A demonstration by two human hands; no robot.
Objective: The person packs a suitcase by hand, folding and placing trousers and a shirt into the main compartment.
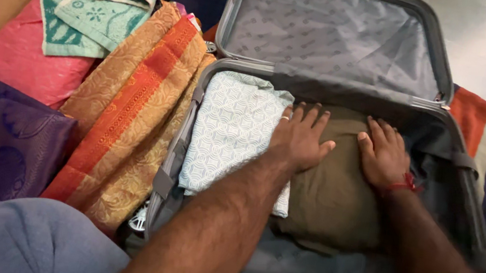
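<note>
I am pressing my left hand [299, 140] and right hand [384, 155] flat on the folded olive-brown cloth garment [329, 196] inside the open grey hard-shell suitcase [468, 163].

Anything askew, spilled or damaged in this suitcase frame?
Nothing stands out. Both hands, left and right, lie flat on an olive garment beside a folded pale patterned cloth inside the open grey suitcase. Folded fabrics lie alongside it on the left.

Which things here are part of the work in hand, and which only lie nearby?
In hand:
left hand
right hand
olive garment
patterned white cloth
grey suitcase

Lying about:
orange saree
teal towel
pink cloth
purple fabric
</note>
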